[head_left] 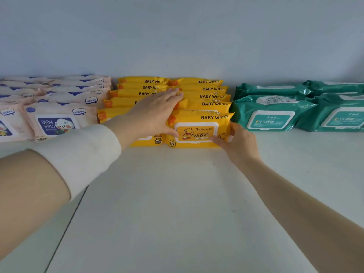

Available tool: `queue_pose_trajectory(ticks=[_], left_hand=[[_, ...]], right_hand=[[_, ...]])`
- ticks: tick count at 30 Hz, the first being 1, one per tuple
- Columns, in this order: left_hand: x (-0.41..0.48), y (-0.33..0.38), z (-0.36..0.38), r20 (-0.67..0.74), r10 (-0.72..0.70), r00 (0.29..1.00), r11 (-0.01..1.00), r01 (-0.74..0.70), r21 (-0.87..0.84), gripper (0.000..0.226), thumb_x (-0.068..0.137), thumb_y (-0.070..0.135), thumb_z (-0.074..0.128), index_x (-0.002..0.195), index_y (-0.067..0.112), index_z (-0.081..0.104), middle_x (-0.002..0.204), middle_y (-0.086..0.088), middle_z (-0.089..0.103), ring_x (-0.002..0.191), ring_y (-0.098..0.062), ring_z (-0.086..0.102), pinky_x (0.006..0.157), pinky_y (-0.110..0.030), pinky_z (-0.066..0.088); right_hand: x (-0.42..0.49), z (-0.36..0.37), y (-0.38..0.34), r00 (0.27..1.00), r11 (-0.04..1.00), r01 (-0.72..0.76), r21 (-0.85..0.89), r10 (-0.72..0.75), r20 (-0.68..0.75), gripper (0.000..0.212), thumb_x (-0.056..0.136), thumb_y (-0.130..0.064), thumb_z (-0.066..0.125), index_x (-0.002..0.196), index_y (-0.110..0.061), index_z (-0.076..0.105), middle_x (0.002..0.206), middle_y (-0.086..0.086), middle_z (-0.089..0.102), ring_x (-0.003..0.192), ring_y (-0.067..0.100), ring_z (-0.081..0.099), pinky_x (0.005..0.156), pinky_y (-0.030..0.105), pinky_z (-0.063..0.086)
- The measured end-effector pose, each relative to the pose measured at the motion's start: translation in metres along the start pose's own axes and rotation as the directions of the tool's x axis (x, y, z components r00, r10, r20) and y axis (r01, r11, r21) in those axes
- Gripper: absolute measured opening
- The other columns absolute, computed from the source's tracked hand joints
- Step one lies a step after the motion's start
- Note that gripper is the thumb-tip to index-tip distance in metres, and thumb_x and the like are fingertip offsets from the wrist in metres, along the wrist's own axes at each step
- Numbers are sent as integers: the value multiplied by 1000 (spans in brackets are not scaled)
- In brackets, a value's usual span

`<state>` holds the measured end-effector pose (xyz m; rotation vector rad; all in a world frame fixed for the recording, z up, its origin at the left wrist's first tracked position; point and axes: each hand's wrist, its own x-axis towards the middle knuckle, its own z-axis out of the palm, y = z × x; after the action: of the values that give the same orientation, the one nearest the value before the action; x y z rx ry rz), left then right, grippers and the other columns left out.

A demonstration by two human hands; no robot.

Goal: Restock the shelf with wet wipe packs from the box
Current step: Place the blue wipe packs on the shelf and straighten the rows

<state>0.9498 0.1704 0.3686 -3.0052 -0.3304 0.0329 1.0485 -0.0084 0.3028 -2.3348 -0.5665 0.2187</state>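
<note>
Three colour groups line the back of the white shelf (177, 194). At 12 o'clock the front yellow pack (199, 133) reads "BABY WIPES", "Runbeimian Wipes" and "80". The right hand (240, 142) pinches its right end, thumb on the top edge. The left hand (155, 113) lies flat, fingers straight, across the yellow rows (208, 96) behind. Pink "BABY WIPES" packs (57, 123) sit at 10 o'clock and green "75%" packs (269, 117) at 2 o'clock. Bare shelf spreads toward 6 o'clock.

Held yellow pack (187, 117): "BABY WIPES" along top; lid (197, 133) "Runbeimian Wipes"; "80" at lower corner. Yellow packs (208, 89) behind grip: "BABY WIPES". Pink pack (56, 124) left of grip: "BABY WIPES". Green pack (269, 119) right of grip: "75%".
</note>
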Motion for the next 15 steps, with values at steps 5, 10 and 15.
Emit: queue_pose_trajectory(ticks=[5,10,15], left_hand=[[10,-1,2,31,-27,999,998,29,-61,105,72,50,71,151,18,9,160,4,4,146,-16,15,114,-35,26],[16,5,0,87,-45,995,999,45,3,106,74,43,72,150,10,6,160,-5,3,146,-22,13,114,-39,27],[13,32,-17,137,-96,986,978,68,197,109,77,49,67,149,5,-3,158,-17,2,146,-32,7,119,-43,16]], right_hand=[[9,7,-1,998,999,-43,-17,42,-37,51,76,-48,68,113,-14,61,110,7,66,98,27,61,82,41,52],[7,6,-8,998,986,-57,-158,54,-22,52,80,-52,63,112,-12,57,107,8,64,95,27,59,70,34,43],[-2,-28,-18,986,921,-4,-390,70,154,53,81,-48,65,116,-10,53,101,7,56,88,22,50,70,31,37]])
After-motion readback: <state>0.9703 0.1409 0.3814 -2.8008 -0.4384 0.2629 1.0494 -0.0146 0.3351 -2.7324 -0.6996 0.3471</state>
